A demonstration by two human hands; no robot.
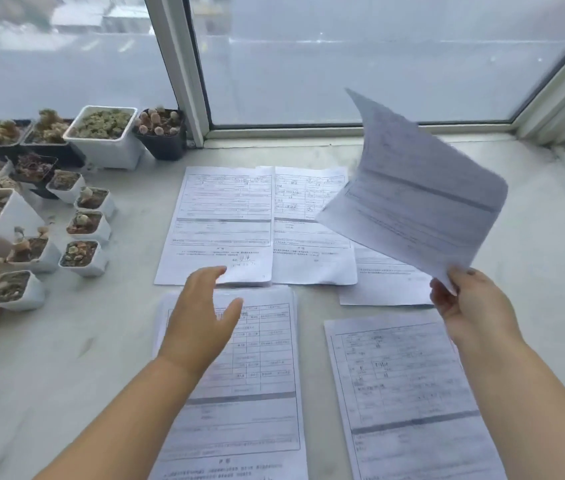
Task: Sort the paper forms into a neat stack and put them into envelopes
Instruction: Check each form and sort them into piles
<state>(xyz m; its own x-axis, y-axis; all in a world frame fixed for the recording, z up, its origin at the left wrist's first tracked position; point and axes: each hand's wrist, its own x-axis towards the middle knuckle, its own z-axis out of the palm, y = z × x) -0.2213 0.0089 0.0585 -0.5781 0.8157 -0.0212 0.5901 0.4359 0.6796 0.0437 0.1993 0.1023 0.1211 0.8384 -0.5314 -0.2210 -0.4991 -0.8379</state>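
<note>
Several printed paper forms lie spread on a pale marble sill (pixel 77 358). One form (pixel 412 188) is lifted in the air and blurred; my right hand (pixel 471 306) pinches its near corner. My left hand (pixel 201 317) hovers with relaxed fingers over the near left form (pixel 260 393), its fingertips reaching the lower edge of the far left form (pixel 225 216). Another form (pixel 305 237) lies beside that one, a further sheet (pixel 385 282) sits partly under the lifted form, and a near right form (pixel 409 403) lies by my right forearm. No envelope is in view.
Many small pots of succulents (pixel 87 230) crowd the left side of the sill, with a larger white pot (pixel 108 147) and a black pot (pixel 163 140) by the window frame (pixel 184 71). Glass panes close off the back and right.
</note>
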